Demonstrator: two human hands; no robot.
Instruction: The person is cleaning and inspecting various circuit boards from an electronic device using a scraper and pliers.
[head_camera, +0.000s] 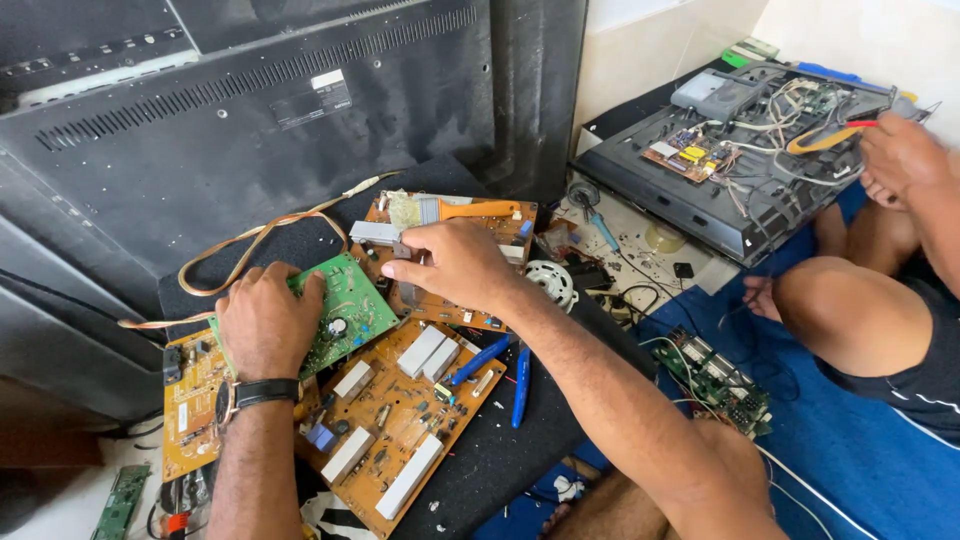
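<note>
My left hand, with a black watch on the wrist, grips the left edge of a green circuit board and holds it tilted above brown boards. My right hand pinches a small grey part near the board's upper right corner, over a brown circuit board with an orange-handled brush lying on it. A larger brown circuit board with white heat sinks lies below the green one. A flat orange ribbon cable loops away to the left.
A big black television back panel leans behind the boards. Blue-handled tools lie on the black mat. At the right another person sits on a blue mat, a hand on an opened device. A green board lies nearby.
</note>
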